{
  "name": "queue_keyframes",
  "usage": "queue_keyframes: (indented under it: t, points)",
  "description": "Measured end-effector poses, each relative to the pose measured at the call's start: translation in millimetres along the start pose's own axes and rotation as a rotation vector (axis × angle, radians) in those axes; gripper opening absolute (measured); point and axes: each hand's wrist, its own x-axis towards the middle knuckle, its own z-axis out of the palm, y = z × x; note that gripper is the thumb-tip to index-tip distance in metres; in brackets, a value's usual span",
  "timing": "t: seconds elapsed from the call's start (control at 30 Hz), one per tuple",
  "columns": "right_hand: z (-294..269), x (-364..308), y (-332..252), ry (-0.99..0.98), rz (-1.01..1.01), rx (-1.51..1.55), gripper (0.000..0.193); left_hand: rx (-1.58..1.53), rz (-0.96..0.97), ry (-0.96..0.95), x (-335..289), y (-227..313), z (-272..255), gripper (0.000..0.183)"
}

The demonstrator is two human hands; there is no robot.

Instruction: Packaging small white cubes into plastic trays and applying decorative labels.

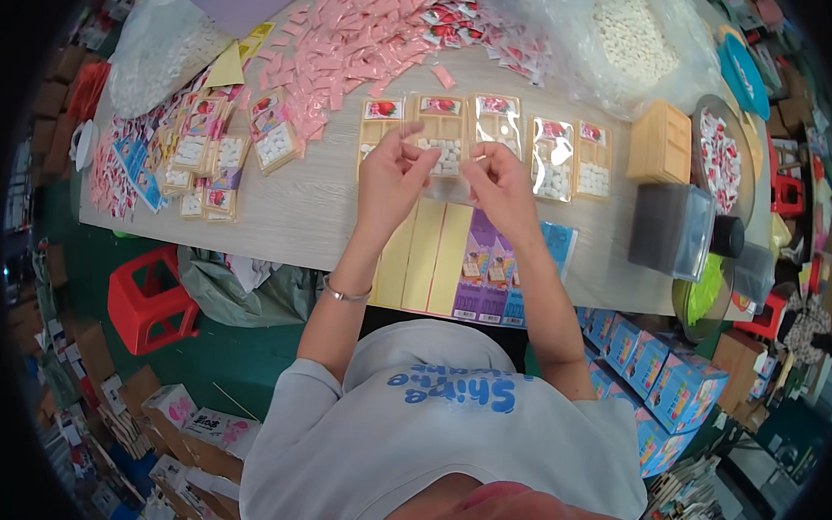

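Observation:
My left hand [394, 181] hovers over a row of cream compartment trays, its fingers curled in toward the thumb and slightly blurred. Facing it, my right hand [503, 188] has thumb and forefinger pinched together; anything between the fingertips is too small to make out. Between the hands lies a tray [441, 126] with a strawberry sachet at its top and white pellets [445, 156] at its bottom. Another tray [381, 130] is partly under my left hand. To the right, a glossy clear-covered tray [497, 112] is partly hidden by my right hand, beside two more filled trays [552, 159].
Printed yellow, purple and blue cards [434, 256] lie near the table edge. Pink sachets [350, 38] are heaped at the back, with pellet bags [635, 34] on both sides. Filled trays [200, 152] pile at left; stacked empty trays [658, 145] and a dark bin [671, 232] stand right.

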Motion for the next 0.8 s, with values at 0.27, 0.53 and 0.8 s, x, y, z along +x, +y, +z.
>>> queue_keyframes:
  t: [0.27, 0.53, 0.8]
  points:
    - [23.5, 33.6, 15.2, 0.283, -0.161, -1.035, 0.026, 0.893, 0.43, 0.196, 36.4, -19.6, 15.4, 0.064]
    - [-30.5, -36.9, -28.6, 0.466, -0.348, -0.772, 0.025, 1.131, 0.586, -0.06, 37.5, -51.6, 45.3, 0.077]
    - [-268.8, -128.3, -67.8, 0.99, -0.375, -1.315, 0.022, 1.191, 0.565, -0.075, 35.7, -48.1, 54.5, 0.085]
